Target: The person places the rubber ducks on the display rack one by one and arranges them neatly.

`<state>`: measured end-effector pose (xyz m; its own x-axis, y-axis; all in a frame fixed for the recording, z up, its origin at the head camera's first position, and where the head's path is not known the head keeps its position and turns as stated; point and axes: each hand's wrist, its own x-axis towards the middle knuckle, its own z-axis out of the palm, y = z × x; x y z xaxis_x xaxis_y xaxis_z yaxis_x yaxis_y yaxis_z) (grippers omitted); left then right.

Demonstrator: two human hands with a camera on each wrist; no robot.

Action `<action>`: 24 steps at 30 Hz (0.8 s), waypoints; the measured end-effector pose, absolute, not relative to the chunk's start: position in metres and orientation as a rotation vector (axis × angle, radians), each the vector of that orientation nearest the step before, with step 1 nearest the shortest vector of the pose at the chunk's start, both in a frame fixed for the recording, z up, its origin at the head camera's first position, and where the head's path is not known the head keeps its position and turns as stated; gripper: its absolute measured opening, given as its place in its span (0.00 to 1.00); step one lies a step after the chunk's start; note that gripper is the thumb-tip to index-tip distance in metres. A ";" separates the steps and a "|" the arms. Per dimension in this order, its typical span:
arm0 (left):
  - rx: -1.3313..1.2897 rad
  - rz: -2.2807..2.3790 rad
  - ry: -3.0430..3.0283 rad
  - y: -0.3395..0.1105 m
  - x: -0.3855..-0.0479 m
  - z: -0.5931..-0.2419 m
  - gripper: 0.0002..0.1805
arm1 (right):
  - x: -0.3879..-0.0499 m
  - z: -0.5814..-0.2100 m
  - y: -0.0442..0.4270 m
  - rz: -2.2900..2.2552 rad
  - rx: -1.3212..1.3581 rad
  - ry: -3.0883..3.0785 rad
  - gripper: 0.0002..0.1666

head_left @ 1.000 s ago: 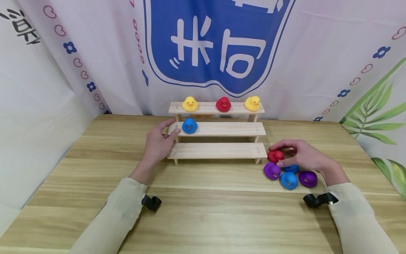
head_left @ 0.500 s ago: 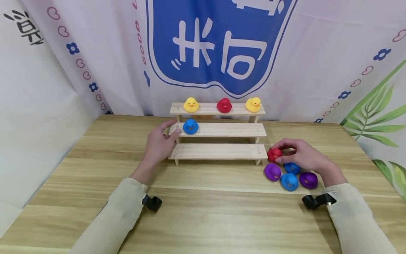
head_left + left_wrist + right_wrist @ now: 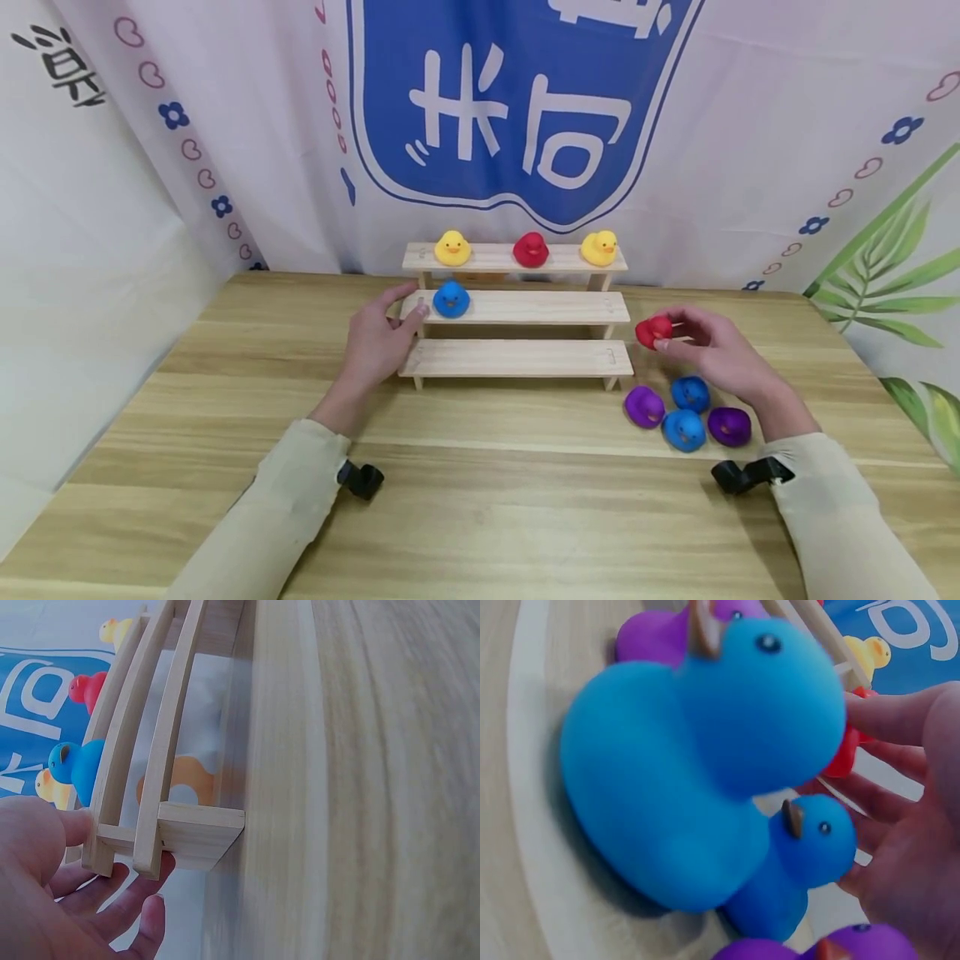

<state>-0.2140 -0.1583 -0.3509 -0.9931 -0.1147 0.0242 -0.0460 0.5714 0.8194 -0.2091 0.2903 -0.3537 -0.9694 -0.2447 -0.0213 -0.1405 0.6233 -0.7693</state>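
My right hand (image 3: 716,346) pinches a red rubber duck (image 3: 651,332) between thumb and fingers, raised off the table just right of a three-tier wooden stand (image 3: 517,358). In the right wrist view the red duck (image 3: 844,755) is mostly hidden behind blue ducks and the thumb. My left hand (image 3: 377,333) grips the left end of the stand's middle shelf, thumb on top; the left wrist view shows its fingers beneath the shelf ends. A blue duck (image 3: 451,299) sits beside that thumb. On the top shelf are a yellow duck (image 3: 452,248), a red duck (image 3: 531,250) and another yellow duck (image 3: 599,248).
Below my right hand, a purple duck (image 3: 643,407), a blue duck (image 3: 690,393), a lighter blue duck (image 3: 683,430) and a dark purple duck (image 3: 729,427) lie clustered on the wooden table (image 3: 480,517). A printed curtain (image 3: 300,167) hangs behind the stand.
My right hand has taken hold of the red duck from the cluster and lifted it up and away from the other ducks. The left hand keeps its grip on the stand.
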 end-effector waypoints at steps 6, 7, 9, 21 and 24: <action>0.132 -1.447 -2.710 -0.158 -0.214 -0.350 0.28 | -0.206 -0.345 0.281 -1.324 -0.267 2.799 0.28; 0.128 -1.448 -2.708 -0.158 -0.214 -0.350 0.28 | -0.206 -0.344 0.279 -1.332 -0.261 2.814 0.28; 0.126 -1.450 -2.704 -0.159 -0.214 -0.350 0.28 | -0.206 -0.342 0.275 -1.372 -0.255 2.828 0.28; 0.131 -1.448 -2.715 -0.161 -0.214 -0.351 0.29 | -0.197 -0.332 0.253 -1.602 -0.298 2.841 0.28; 0.124 -1.443 -2.714 -0.160 -0.214 -0.351 0.29 | -0.195 -0.331 0.245 -1.627 -0.366 2.847 0.25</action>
<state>-0.2145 -0.1595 -0.3511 -0.9946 -0.1019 0.0203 -0.0402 0.5571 0.8294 -0.1949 0.2451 -0.3314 -0.9631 -0.1124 0.2445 -0.2677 0.4924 -0.8282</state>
